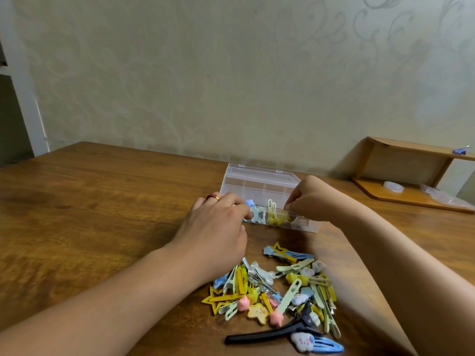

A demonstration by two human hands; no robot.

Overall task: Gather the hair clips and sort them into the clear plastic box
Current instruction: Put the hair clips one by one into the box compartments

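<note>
Wooden table (102,206) carries everything, and nearest the person lies the pile of hair clips (277,291), heaped together in easy reach of both arms, likely so each can be picked off quickly. A long black clip (270,333) and a blue clip with a white charm (317,343) lie at its near edge. Beyond the pile, both hands work at the clear box (259,183), which stands open with its lid tipped back toward the wall. The left hand (218,224) reaches into the near-left compartment, fingers curled by a pale blue clip (257,213); whether it grips it I cannot tell. The right hand (311,199) pinches something small above the next compartment, where yellow clips (273,218) sit, which suggests sorting by colour. Far right stands a low wooden shelf (411,191).
</note>
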